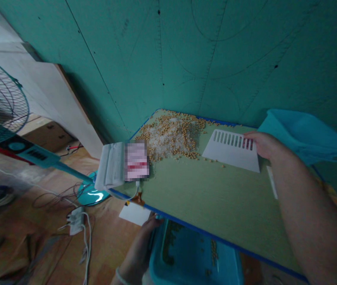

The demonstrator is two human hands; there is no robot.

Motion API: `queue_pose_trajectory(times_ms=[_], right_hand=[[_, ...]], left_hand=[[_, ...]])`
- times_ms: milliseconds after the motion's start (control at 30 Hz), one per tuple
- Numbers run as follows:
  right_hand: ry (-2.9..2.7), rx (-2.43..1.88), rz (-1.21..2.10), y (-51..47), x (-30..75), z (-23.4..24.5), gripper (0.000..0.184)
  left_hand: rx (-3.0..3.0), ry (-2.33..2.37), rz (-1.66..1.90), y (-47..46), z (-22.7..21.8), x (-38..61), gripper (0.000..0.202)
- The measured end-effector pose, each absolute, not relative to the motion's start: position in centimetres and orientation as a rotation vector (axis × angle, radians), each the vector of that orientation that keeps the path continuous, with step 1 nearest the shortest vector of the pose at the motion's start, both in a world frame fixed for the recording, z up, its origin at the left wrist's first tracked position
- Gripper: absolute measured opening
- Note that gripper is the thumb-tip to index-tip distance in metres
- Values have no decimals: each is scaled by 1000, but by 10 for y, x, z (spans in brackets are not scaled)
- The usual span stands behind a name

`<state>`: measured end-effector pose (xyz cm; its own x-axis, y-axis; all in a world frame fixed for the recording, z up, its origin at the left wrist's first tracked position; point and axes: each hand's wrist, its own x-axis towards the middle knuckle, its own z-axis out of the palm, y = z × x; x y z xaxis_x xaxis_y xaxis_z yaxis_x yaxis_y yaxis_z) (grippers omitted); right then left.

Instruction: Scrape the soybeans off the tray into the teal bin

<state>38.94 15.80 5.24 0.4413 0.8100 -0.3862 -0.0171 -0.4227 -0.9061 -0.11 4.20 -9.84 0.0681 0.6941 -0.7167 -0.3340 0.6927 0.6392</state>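
Observation:
My right hand [260, 144] reaches across the green table top [210, 198] and grips the right end of a flat white slotted scraper [230, 150], fingers through its slots. To the left of the scraper lies a pile of yellow beans mixed with white grains [171, 136], at the table's far corner. My left hand [144, 245] is below the table's near edge, holding the rim of a teal plastic bin [192, 257] that has some beans inside.
A white box-like device [121, 164] with a cable sits on the table's left corner. A teal container [305, 134] stands at the right by the teal wall. A standing fan [5, 114], cables and a power strip [75, 219] are on the wooden floor to the left.

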Motion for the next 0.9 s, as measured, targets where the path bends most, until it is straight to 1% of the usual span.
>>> queue_pose_trajectory(times_ms=[100,233,433,633,733,800,900], right_hand=[[-713,-1771,1087,157,389,49,10],[-785,-1766,1045,156,389,44,11],[-915,-1773,970,151,384,38,7],[-1075,-1836,822,143,385,33,4],[-1147,-1854,774,139,384,34,6],[-1185,-1865,758,136,382,35,7],[-1226,-1887,740,132,376,34,8]], left_hand=[[299,1302,749,36,-96,1,23],[294,1317,717,51,-96,3,20],[374,1332,676,69,-92,-2,29],[513,1324,768,61,-84,-8,38],[541,1308,766,65,-82,-6,41],[554,1294,763,67,-80,-5,41],[557,1265,764,66,-78,-6,35]])
